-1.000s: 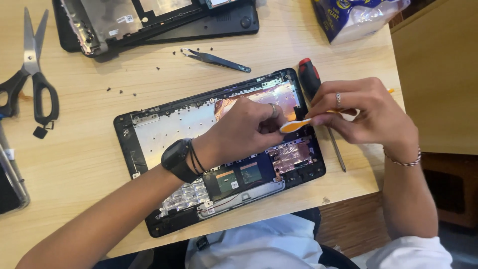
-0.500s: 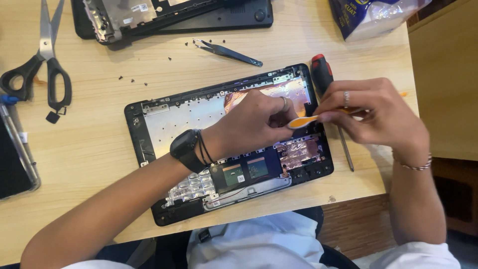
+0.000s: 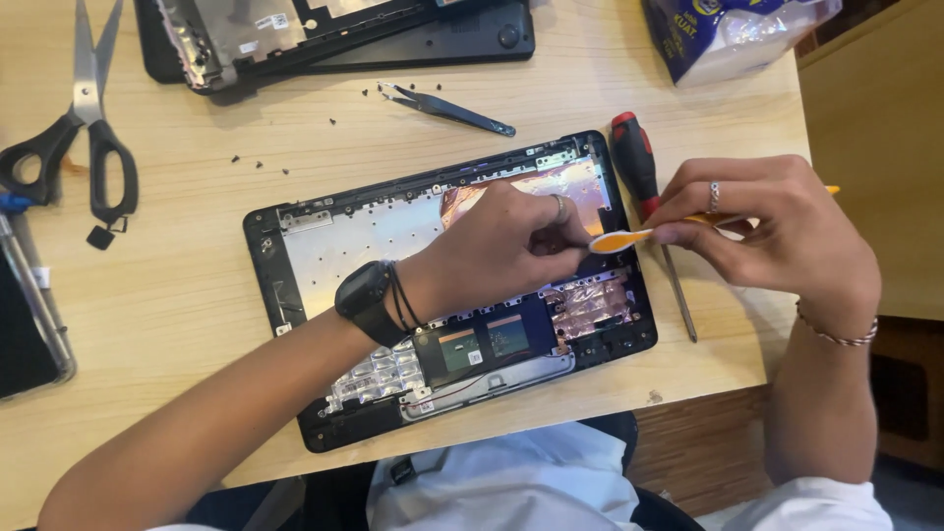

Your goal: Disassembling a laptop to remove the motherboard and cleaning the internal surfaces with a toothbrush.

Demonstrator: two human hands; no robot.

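A black watch [image 3: 362,297] and thin black bands [image 3: 403,298] are worn on the left wrist. 1 ring is seen on each hand, a thin bracelet [image 3: 834,334] on the right wrist, and white clothing [image 3: 511,487] below.

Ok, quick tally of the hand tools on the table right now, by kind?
Scissors: 1
Tweezers: 1
Screwdriver, red and black handle: 1
Orange pry tool, held in the right hand: 1
Total: 4 tools.
The left hand rests inside the opened laptop base and holds no tool that I can see.
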